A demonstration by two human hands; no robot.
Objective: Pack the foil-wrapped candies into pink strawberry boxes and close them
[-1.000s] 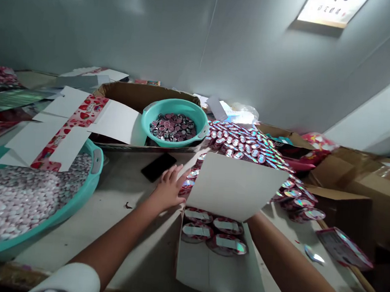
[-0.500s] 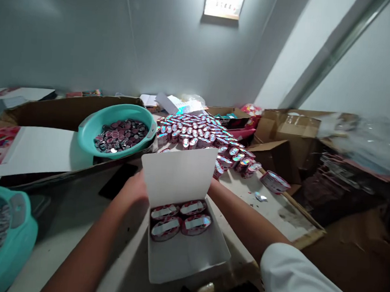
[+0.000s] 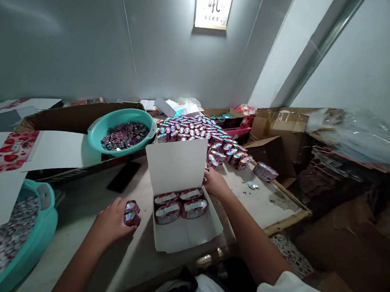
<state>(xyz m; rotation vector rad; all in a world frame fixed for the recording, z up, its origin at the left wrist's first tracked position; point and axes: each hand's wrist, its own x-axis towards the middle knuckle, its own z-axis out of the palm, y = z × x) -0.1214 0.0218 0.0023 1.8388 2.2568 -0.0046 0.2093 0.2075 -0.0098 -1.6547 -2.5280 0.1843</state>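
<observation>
An open white box [image 3: 188,236] stands in front of me with its lid raised. Several round pink packs [image 3: 166,212] fill the far part of it, and its near part shows bare white card. To the left of the box, my left hand [image 3: 113,220] is closed around small shiny packs [image 3: 132,213]. My right hand [image 3: 215,182] is beyond the box's right side, its fingers closed on a shiny pack partly hidden by the lid. Behind the lid lies a large group of similar packs [image 3: 199,126].
A teal basin [image 3: 97,141] of dark round pieces sits in a carton at the back left. Another teal basin [image 3: 47,229] is at the near left. A black phone [image 3: 124,177] lies on the table [image 3: 76,213]. Cardboard boxes [image 3: 278,125] stand at the right.
My left hand has come back from behind the lid and now shows shiny packs in its grasp. My right hand has come into view beside the lid. The view has shifted slightly.
</observation>
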